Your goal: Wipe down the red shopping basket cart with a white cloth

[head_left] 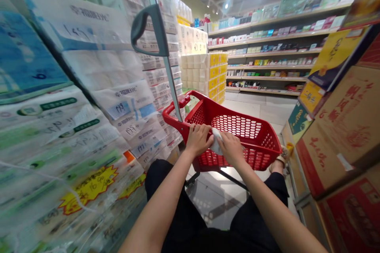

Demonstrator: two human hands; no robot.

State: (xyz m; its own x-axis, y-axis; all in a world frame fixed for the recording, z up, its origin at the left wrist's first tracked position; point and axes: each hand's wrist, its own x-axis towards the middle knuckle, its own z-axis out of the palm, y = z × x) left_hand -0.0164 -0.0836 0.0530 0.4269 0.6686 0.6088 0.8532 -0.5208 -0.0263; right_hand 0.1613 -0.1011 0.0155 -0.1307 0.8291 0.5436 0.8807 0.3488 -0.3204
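Note:
A red plastic shopping cart [237,116] with a perforated basket stands between my knees. My left hand [198,139] is bent over the basket's near rim, fingers curled to its inner side. Just to its right, my right hand [232,147] presses a crumpled white cloth [216,141] against the same rim. Part of the cloth is hidden under the fingers, and whether it is cloth or paper is hard to tell. A metal pole with a grey loop handle [158,29] rises from the cart's left end.
Stacked tissue packs [118,99] with handwritten prices rise close on my left. Cardboard cartons [347,118] line the right side. Yellow-and-white paper packs [218,75] stand behind the cart. Farther back, wall shelves [267,53] hold many small boxes. Pale tiled floor [252,104] lies between.

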